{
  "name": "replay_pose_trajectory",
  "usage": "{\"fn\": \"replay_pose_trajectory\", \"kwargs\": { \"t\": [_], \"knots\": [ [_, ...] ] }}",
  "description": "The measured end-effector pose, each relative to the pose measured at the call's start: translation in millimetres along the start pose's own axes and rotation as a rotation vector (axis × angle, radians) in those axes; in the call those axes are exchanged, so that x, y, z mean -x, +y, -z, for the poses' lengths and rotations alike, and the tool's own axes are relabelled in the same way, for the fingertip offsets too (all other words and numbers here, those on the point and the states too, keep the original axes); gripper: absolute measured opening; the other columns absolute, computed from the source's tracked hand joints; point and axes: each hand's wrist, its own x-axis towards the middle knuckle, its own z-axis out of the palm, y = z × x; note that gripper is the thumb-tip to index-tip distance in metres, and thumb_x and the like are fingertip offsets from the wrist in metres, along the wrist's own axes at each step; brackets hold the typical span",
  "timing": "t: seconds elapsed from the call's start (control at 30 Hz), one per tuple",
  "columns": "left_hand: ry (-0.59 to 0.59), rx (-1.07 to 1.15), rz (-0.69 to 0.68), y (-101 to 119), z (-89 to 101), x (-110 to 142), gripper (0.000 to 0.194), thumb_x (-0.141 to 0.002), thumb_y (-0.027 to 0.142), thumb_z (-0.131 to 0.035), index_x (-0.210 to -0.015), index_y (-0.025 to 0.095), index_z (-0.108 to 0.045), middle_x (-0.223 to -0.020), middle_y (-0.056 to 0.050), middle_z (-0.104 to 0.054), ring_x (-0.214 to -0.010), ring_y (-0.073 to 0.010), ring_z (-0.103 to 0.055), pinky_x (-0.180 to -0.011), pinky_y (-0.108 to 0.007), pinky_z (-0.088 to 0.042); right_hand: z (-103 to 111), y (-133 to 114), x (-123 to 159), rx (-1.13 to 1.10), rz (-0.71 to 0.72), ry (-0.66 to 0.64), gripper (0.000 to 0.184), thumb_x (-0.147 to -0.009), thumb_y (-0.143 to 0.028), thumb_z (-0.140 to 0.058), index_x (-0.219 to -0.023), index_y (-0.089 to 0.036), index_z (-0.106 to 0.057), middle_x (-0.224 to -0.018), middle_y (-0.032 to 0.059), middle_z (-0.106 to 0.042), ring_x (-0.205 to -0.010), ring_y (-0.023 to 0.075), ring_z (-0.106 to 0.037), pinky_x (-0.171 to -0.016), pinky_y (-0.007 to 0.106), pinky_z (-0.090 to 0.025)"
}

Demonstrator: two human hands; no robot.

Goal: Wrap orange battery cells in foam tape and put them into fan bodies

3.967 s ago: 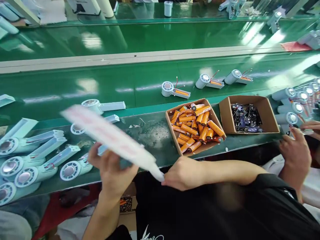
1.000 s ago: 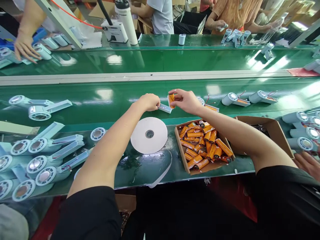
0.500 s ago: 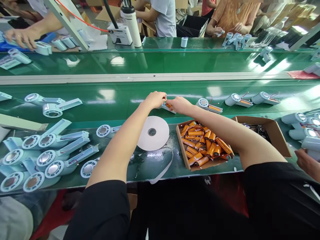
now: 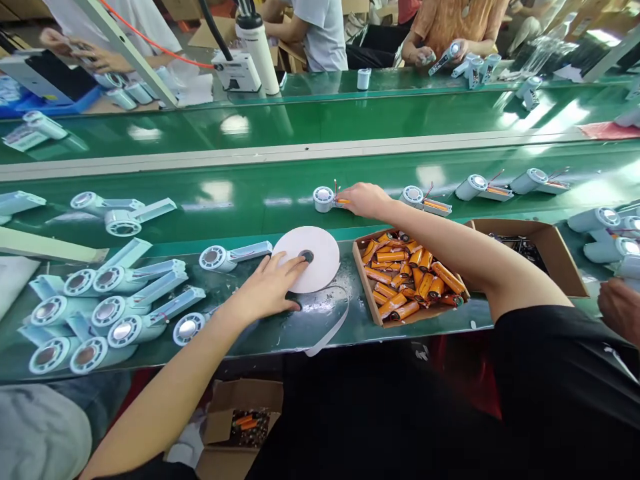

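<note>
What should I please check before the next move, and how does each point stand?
1. Right hand at the unit on the belt: ok.
2. Battery fully seated: cannot tell, that hand covers part of it.
3. Roll lying flat on the bench: ok.
4. Left hand clear of the roll: not ok, it reaches over it.
5. Tape end wound in: not ok, it trails to the bench edge.
6. Spare batteries at hand: ok, heaped in the box.
</note>
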Motion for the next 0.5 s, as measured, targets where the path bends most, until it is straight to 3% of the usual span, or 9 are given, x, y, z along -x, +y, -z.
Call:
{"fn": "replay_pose_trajectory", "kwargs": {
  "t": [0.1,0.2,0.27,0.37,0.43,0.5],
  "knots": [
    [0.056,0.003,0.004,2,-6.3,6,0.07,-0.079,0.027,-0.083,-0.144,0.022,-0.058,-0.146,-0.013,-0.063,-0.139,-0.038,-0.048,-0.116,-0.054,-0.042,15,-13,36,-0.159,0.058,0.201,0.036,-0.102,-0.033,-0.058,-0.132,-0.021,-0.072,-0.138,0.0093,-0.071,-0.118,0.0257,-0.065,-0.099,0.037,-0.049],
    [0.321,0.054,-0.021,19,1.0,8,0.068,-0.08,0.031,-0.084,-0.142,0.019,-0.057,-0.138,-0.016,-0.065,-0.133,-0.038,-0.049,-0.114,-0.056,-0.044,36,-35,91,-0.452,0.013,0.247,0.036,-0.104,-0.043,-0.057,-0.119,-0.017,-0.076,-0.101,0.0068,-0.077,-0.086,0.0164,-0.066,-0.081,0.029,-0.048],
    [0.608,0.081,0.01,38,8.3,15,0.075,-0.082,0.033,-0.085,-0.147,0.02,-0.051,-0.139,-0.017,-0.062,-0.136,-0.0388,-0.046,-0.117,-0.058,-0.041,43,-52,130,-0.724,-0.002,0.118,0.046,-0.102,-0.054,-0.06,-0.122,-0.014,-0.073,-0.082,0.0028,-0.073,-0.07,0.0132,-0.061,-0.069,0.027,-0.046],
    [0.936,0.113,0.039,69,13.2,24,0.086,-0.081,0.029,-0.087,-0.154,0.026,-0.042,-0.136,-0.014,-0.061,-0.141,-0.0383,-0.043,-0.119,-0.059,-0.038,38,-81,176,-1.127,0.069,-0.19,0.072,-0.089,-0.065,-0.073,-0.137,-0.012,-0.064,-0.079,0.0007,-0.072,-0.066,0.0134,-0.062,-0.061,0.024,-0.046],
    [1.008,0.109,0.001,82,9.1,24,0.09,-0.08,0.023,-0.086,-0.156,0.03,-0.039,-0.135,-0.012,-0.061,-0.144,-0.0376,-0.042,-0.12,-0.059,-0.037,24,-104,195,-1.24,0.14,-0.28,0.062,-0.089,-0.065,-0.073,-0.12,-0.012,-0.072,-0.072,-0.0008,-0.069,-0.06,0.012,-0.059,-0.056,0.023,-0.043],
    [1.005,0.149,0.013,86,-0.5,22,0.089,-0.081,0.016,-0.083,-0.156,0.033,-0.039,-0.137,-0.011,-0.059,-0.146,-0.0377,-0.04,-0.121,-0.06,-0.035,7,-127,210,-1.18,0.239,-0.254,0.05,-0.098,-0.06,-0.063,-0.088,-0.013,-0.074,-0.063,-0.0008,-0.063,-0.054,0.0098,-0.054,-0.052,0.023,-0.036]
  ]
}}
